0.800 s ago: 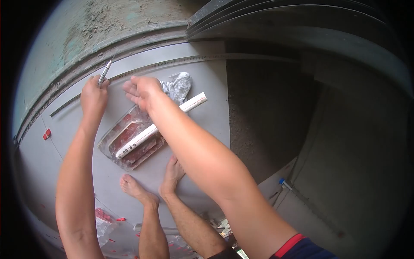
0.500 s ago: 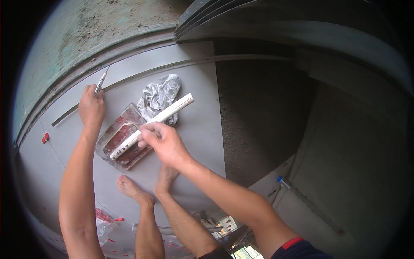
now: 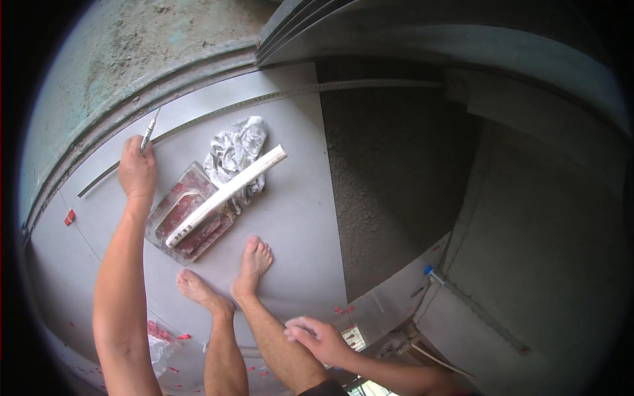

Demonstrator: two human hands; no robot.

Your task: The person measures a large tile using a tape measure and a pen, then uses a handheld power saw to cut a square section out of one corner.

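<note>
L grip seen at long ruler w/ marker pen clamped in it. R shin seen nr R grip; apart/together can't be told. White bar seen R of L grip.

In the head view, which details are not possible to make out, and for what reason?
All in the head view:
- Measuring strip: one stretch is hidden by the left hand; its markings are too small.
- Cloth: partly covered by the white bar.
- Right hand: fingers blurred; contact with the right leg unclear.
</note>
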